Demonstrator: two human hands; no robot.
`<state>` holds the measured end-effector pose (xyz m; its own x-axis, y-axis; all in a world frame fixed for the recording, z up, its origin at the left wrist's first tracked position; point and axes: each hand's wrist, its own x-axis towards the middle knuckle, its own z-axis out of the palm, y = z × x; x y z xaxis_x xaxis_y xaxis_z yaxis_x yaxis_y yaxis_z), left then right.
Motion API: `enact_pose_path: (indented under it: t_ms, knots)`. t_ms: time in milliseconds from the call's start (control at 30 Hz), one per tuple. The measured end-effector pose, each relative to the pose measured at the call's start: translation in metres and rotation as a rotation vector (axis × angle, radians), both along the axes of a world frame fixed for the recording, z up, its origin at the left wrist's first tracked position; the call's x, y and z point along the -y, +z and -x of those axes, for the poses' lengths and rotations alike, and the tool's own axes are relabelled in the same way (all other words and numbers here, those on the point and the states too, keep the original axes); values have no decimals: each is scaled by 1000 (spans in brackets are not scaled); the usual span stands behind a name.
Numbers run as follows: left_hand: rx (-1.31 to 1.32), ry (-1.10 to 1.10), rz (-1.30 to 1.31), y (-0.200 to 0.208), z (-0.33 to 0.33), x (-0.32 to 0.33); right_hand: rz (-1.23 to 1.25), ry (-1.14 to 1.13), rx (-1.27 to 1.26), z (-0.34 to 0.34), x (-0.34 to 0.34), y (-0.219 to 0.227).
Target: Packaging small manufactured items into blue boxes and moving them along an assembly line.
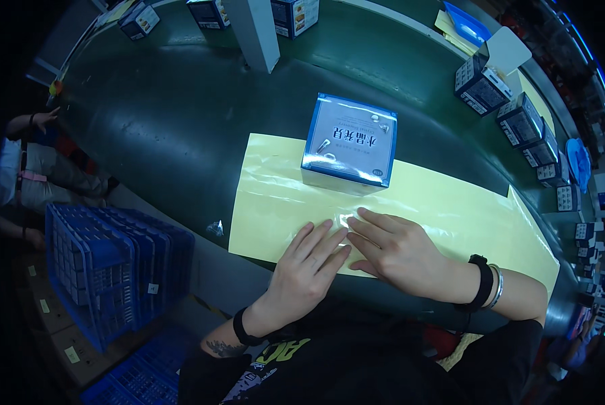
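A blue and silver cardboard box (pixel 350 140) stands on a long pale yellow sheet (pixel 275 182) laid over the green work surface. Just on the near side of the box, my left hand (pixel 307 271) lies on the sheet with its fingers stretched out. My right hand (pixel 400 253) comes in from the right, its fingers extended and pointing left, close to the left fingertips. Between the fingertips, a small shiny clear patch (pixel 346 220) catches the light; whether it is film or glare I cannot tell. Neither hand grips anything.
A grey post (pixel 254 37) rises from the green table (pixel 181 94). Several similar boxes (pixel 483 84) line the far and right edges, near a blue tray (pixel 468 23). Stacked blue crates (pixel 93 263) stand at lower left, beside another person (pixel 36 169).
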<state>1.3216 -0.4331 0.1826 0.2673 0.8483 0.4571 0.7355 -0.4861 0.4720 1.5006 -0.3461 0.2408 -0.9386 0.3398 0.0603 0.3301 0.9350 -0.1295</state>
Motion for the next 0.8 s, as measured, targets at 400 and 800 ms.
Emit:
enact_pose_path:
  t_ms: [400,800]
  knots:
    - [256,-161,201,10,13,11,-225,-113,-624,25,-31,58]
    - [-82,203,-78,110,22,-32,7,-179,-463,27,-60,37]
